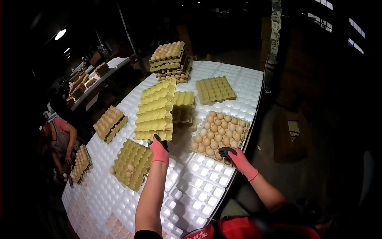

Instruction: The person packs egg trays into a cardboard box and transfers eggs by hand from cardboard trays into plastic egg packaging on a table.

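My left hand [159, 149], in a pink glove with dark fingertips, grips the lower edge of a yellow egg tray [155, 109] that stands tilted with its ridged face showing. My right hand [238, 158], gloved the same way, is curled over the near edge of a tray full of eggs [219, 134]; whatever lies under its fingers is hidden. Behind the tilted tray stands a stack of trays [184, 109]. Left of my left hand lies a tray with a few eggs [133, 161], mostly bare cups.
A tall stack of egg-filled trays [168, 59] stands at the far end of the white dimpled table [199, 187]. An eggless tray [215, 89] lies at the right. More filled trays [109, 122] sit along the left edge, where another person [61, 137] works.
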Available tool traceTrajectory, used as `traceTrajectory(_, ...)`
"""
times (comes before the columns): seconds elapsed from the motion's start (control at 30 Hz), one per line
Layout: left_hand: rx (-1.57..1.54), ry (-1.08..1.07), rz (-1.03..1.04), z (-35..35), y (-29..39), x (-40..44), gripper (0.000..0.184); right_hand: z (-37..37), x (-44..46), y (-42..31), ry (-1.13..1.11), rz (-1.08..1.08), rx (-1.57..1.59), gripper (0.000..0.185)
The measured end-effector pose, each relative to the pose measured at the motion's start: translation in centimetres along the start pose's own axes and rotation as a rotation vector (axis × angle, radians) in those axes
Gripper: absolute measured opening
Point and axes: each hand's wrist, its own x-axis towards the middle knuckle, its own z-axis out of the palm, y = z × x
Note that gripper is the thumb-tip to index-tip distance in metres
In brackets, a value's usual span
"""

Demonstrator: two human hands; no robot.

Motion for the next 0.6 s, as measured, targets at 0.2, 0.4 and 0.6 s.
traceTrajectory(0.2, 0.427, 0.394, 0.165, 10.8, -7.4, 7.9, 0.051, -8.9, 7.5, 2.1, 0.021, -0.038, 0.035, 0.031)
traceTrajectory(0.4, 0.8, 0.38, 0.246, 11.3, -13.6, 6.1, 0.048, -16.2, 14.2, 0.2, 0.056, 0.012, -0.148, 0.025)
traceTrajectory(0.6, 0.898, 0.454, 0.099, 3.4, -13.7, 6.8, 0.038, -19.6, 22.0, 1.9, 0.075, -0.118, -0.41, 0.025)
